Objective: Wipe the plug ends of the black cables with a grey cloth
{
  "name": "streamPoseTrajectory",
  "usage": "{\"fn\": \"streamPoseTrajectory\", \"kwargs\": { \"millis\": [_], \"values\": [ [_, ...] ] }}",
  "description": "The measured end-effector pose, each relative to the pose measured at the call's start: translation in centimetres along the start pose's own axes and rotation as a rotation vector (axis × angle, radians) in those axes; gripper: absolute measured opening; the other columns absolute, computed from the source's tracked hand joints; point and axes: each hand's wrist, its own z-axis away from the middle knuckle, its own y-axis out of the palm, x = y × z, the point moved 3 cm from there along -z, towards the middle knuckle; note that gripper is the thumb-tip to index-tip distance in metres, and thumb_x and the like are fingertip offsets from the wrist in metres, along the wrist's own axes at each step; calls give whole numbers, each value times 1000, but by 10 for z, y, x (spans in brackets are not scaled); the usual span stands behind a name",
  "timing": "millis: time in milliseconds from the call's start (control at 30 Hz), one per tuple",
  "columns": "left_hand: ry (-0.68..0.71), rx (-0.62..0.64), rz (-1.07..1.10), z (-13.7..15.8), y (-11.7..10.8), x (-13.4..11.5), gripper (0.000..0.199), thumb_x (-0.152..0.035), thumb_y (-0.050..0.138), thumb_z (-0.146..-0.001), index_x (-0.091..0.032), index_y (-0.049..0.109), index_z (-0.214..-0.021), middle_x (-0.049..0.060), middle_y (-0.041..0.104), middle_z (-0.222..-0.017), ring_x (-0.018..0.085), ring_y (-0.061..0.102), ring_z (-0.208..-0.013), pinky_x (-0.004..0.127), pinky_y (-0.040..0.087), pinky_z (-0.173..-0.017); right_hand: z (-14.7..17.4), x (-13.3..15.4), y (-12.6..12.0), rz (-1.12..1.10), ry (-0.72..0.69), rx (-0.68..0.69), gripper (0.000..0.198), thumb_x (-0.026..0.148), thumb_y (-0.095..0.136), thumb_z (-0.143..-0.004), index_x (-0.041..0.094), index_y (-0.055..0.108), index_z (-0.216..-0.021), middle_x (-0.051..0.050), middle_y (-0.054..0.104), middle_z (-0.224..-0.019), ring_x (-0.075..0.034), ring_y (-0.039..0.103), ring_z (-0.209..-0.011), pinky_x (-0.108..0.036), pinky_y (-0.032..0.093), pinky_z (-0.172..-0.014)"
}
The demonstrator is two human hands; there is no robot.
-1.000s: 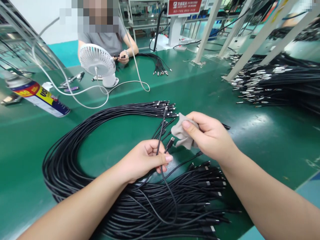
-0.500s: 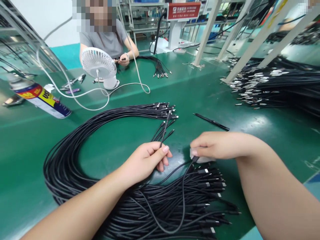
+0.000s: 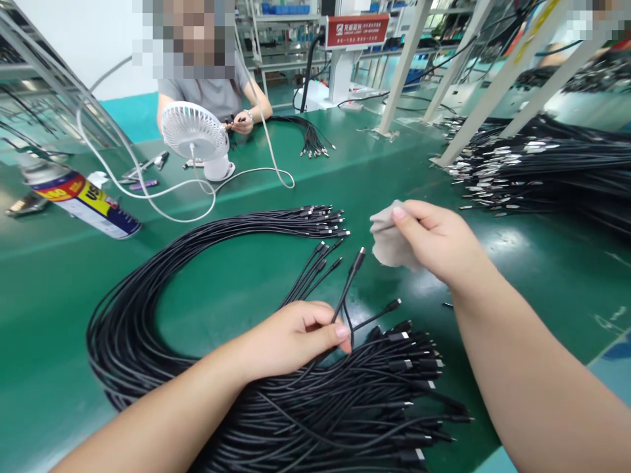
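Note:
My left hand [image 3: 300, 338] is closed on a black cable [image 3: 348, 284] just behind its plug, which points up and away. Another cable end [image 3: 379, 315] sticks out to the right beside my fingers; whether it belongs to the same cable I cannot tell. Between thumb and fingers, my right hand [image 3: 436, 236] pinches a crumpled grey cloth [image 3: 392, 240], raised above the table and apart from the cable's plug. Under my left hand lies a big bundle of black cables [image 3: 296, 410], curving left and back round to plugs [image 3: 325, 220] in the middle. Several loose ends [image 3: 315, 266] lie inside the curve.
A spray can [image 3: 81, 200] and a white fan [image 3: 197, 135] with a trailing white cord stand at the left. Across the green table [image 3: 236, 282] a person [image 3: 202, 92] holds small cable ends. More cables [image 3: 537, 164] are heaped right, by slanted posts [image 3: 468, 118].
My right hand has lifted the cloth up and away from the cable's plug near the bundle. My left hand has shifted slightly right and nearer, with both cable ends now close by it.

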Motion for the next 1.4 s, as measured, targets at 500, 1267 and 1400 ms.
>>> {"fn": "streamPoseTrajectory", "kwargs": {
  "millis": [500,1267,1400],
  "values": [
    [12,95,-67,4,4,-8,33,-39,52,-93,-17,70,-77,5,71,-97,18,63,-93,27,44,-86,26,0,40,565,-44,1010,38,24,55,-84,20,47,-47,3,44,-44,-10,36,-42,-26,26,-45],
    [-63,115,420,6,2,-9,24,-34,77,-78,-15,72,-91,0,66,-68,9,59,-63,20,46,-63,27,13,46,-481,30,654,29,43,66,-86,15,71,-91,-6,73,-86,-17,68,-77,-29,55,-70],
    [-63,46,683,3,4,-4,33,-42,78,-76,-13,70,-89,3,66,-67,12,64,-58,23,52,-58,28,19,53,-459,-42,664,27,39,67,-86,15,69,-98,-7,71,-96,-15,66,-84,-27,53,-75]
  ]
}}
